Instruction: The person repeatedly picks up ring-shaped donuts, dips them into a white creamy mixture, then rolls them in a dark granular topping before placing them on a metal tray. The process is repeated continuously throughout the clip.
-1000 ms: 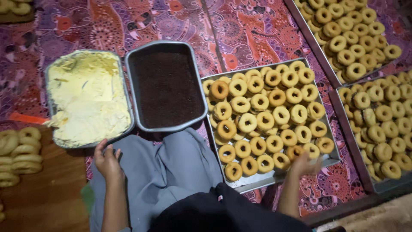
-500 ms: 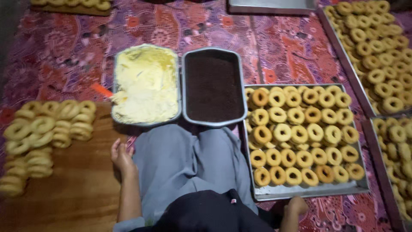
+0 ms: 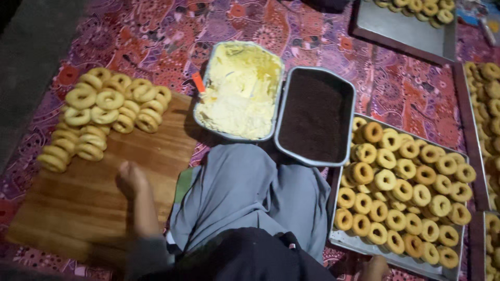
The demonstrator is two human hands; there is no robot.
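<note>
The left hand [image 3: 133,179] lies blurred over the bare wooden board [image 3: 99,198], apparently holding nothing, though its fingers cannot be made out. Pale, plain ring doughnuts [image 3: 101,112] are stacked on the board's far-left corner, well apart from it. Only the right hand [image 3: 375,268]'s top shows at the lower edge, near the metal tray [image 3: 344,242] of browner doughnuts; its grip cannot be told.

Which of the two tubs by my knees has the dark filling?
The right-hand tub, rectangular and filled with dark brown crumbs, beside the tray of rings. The other tub, to its left, holds pale yellow cream.
</note>
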